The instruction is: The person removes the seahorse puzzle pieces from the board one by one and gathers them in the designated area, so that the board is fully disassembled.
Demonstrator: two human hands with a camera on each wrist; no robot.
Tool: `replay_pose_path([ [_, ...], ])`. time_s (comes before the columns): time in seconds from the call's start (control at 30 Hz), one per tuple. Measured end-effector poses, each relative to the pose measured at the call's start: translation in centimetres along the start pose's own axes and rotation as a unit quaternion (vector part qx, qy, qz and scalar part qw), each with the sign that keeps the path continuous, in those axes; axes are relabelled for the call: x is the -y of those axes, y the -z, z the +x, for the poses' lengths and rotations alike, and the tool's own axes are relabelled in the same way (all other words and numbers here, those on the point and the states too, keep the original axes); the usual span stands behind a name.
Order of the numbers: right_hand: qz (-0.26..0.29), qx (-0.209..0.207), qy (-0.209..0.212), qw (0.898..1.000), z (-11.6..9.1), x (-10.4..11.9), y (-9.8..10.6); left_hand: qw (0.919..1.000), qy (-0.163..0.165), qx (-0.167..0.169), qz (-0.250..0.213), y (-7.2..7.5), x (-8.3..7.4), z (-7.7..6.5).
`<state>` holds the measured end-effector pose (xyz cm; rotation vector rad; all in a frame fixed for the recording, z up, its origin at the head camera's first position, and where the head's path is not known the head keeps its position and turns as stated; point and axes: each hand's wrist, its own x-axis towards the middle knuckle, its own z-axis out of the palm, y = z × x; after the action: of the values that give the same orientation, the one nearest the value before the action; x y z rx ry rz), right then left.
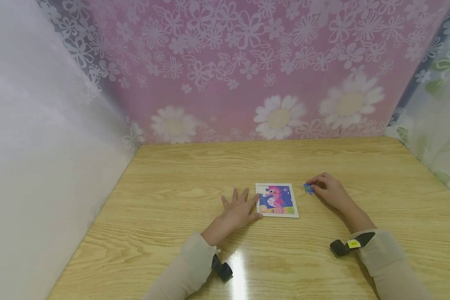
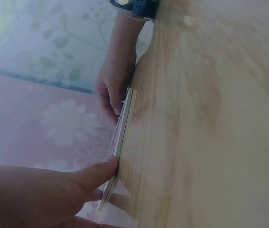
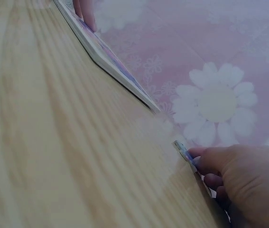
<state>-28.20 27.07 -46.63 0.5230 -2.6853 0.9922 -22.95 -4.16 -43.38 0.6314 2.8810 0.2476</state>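
A seahorse jigsaw puzzle (image 1: 279, 201) in a white frame lies flat on the table, pink on blue. Its upper left corner shows bare white. My left hand (image 1: 237, 212) rests with spread fingers at the frame's left side, index finger and thumb touching the edge. To the right of the frame, my right hand (image 1: 331, 191) pinches a small blue puzzle piece (image 1: 308, 188) with a green patch, between thumb and fingers. In the right wrist view the piece (image 3: 185, 153) is tilted close to the tabletop, apart from the frame.
The wooden table (image 1: 172, 175) stretches around both hands. A pink flowered cloth (image 1: 225, 83) hangs along its back edge, with a pale wall (image 1: 60, 125) at the left and a flowered curtain (image 1: 442, 116) at the right. Each wrist wears a black camera strap.
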Motion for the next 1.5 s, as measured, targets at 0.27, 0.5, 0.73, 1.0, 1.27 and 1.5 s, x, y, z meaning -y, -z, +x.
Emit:
replay_pose_path([
  [0.27, 0.029, -0.007, -0.014, 0.999, -0.2, -0.2, 0.1, 1.0000, -0.001, 0.001, -0.002, 0.0, -0.1, 0.1],
  [0.5, 0.059, -0.022, -0.017, 0.998, 0.1, 0.1, 0.3, 1.0000, 0.004, 0.002, 0.006, 0.0, -0.1, 0.1],
  [0.73, 0.079, -0.010, 0.007, 0.997, 0.7, 2.3, 0.7, 0.9999, 0.000, 0.002, -0.011, -0.1, 0.1, 0.0],
  [1.0, 0.080, 0.071, 0.027, 0.994, 2.0, 5.0, -0.6, 0.9998, -0.002, 0.001, -0.021, -0.2, -0.1, 0.2],
  [1.27, 0.079, 0.147, 0.066, 0.984, 3.6, 6.4, -2.4, 0.9999, -0.006, 0.000, -0.013, -0.3, 0.1, 0.4],
  [1.5, 0.069, 0.218, 0.102, 0.968, 5.2, 6.7, -3.2, 1.0000, -0.007, 0.001, -0.002, -0.1, 0.0, 0.3],
])
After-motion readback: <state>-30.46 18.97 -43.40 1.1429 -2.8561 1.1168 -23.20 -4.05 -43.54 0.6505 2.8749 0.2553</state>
